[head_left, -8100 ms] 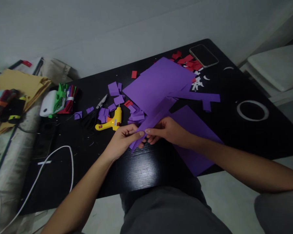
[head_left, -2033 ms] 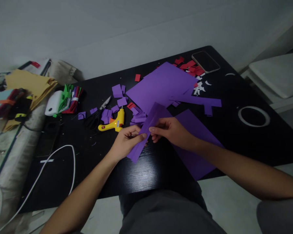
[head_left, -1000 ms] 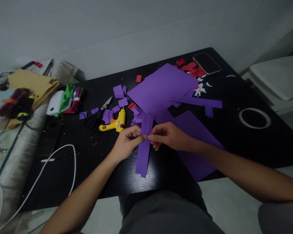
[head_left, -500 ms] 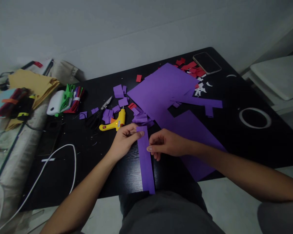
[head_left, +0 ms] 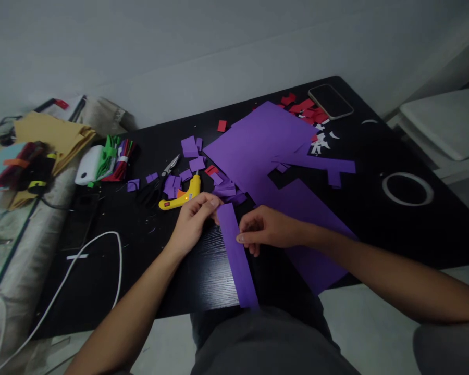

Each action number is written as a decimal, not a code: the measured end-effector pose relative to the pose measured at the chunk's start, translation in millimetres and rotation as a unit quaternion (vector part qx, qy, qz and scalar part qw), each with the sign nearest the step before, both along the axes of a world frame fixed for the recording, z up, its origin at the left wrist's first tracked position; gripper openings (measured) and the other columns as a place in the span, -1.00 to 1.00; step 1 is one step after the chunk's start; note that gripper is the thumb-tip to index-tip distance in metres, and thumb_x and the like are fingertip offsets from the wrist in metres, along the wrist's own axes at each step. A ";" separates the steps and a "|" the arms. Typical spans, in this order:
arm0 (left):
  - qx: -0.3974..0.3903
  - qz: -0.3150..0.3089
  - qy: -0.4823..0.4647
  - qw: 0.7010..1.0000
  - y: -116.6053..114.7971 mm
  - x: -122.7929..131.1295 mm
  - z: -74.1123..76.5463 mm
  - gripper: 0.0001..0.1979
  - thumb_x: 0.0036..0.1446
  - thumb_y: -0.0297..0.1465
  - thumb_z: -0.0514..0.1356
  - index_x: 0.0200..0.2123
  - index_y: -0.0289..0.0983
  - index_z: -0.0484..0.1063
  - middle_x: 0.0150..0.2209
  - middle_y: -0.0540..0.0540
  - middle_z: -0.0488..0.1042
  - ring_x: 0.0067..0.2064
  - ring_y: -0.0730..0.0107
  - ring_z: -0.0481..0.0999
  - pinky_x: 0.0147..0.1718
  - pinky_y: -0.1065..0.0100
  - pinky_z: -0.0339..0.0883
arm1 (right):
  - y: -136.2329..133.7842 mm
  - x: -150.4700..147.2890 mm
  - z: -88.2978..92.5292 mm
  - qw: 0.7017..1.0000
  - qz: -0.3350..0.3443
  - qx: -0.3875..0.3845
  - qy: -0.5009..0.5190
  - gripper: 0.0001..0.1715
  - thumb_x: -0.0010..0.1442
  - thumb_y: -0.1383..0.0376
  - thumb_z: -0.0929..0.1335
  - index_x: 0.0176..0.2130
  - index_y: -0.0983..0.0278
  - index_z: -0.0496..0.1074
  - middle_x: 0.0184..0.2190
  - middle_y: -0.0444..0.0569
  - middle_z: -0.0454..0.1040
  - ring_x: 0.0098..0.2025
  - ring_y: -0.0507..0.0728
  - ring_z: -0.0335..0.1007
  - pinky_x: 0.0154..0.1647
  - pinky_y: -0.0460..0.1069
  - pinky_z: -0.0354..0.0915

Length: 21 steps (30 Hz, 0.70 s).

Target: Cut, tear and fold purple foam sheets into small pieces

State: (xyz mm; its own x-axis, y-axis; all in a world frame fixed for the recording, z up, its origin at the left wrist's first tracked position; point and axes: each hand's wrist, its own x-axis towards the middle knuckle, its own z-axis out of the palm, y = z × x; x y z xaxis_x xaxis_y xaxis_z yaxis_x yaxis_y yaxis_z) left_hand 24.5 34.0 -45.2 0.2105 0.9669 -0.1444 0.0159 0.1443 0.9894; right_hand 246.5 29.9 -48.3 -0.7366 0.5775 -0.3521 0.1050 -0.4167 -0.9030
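A long purple paper strip [head_left: 238,263] runs from between my hands down to the table's front edge. My left hand [head_left: 192,221] is closed at its far left corner, with the thumb and forefinger pinched together there. Halfway along the upper part, my right hand [head_left: 271,227] pinches the strip's right edge between thumb and curled fingers. Just beyond my left hand lies a yellow glue gun [head_left: 183,198] with its nozzle pointing away. Small purple paper pieces [head_left: 224,187] are heaped behind the strip's far end.
Large purple sheets [head_left: 263,138] spread across the middle, one partly under my right forearm. Pliers [head_left: 170,165] lie behind the glue gun. Red scraps [head_left: 307,107] and a phone [head_left: 331,101] are at the back right, a tape ring [head_left: 408,189] further right. A white cable [head_left: 119,260] loops at left.
The strip's near end has swung to the right. My left thumb has slid from the strip's face to its far left corner. My right hand has barely moved.
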 end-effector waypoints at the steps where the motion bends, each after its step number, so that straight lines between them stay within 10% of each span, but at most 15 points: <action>1: -0.007 -0.016 0.008 1.000 -0.5 1.3 0.1 -0.78 0.24 -0.24 0.30 -0.36 -0.27 0.52 -0.50 0.03 0.48 -0.48 0.46 0.44 -0.43 0.43 0.30 | 1.0 0.2 -0.8 1.000 -0.004 0.000 0.000 -0.73 0.12 0.19 0.52 -0.42 0.33 0.47 -0.59 -0.15 0.51 -0.56 0.01 0.48 -0.48 -0.08 0.44; 21: -0.004 -0.085 0.038 0.996 -7.4 12.6 3.5 -0.73 0.23 -0.25 0.29 -0.44 -0.29 0.47 -0.59 0.03 0.44 -0.54 0.49 0.38 -0.48 0.43 0.26 | 3.7 -2.3 1.5 0.988 -0.127 0.085 -0.011 -0.77 0.17 0.19 0.45 -0.40 0.31 0.47 -0.59 -0.19 0.42 -0.62 -0.03 0.32 -0.67 -0.13 0.30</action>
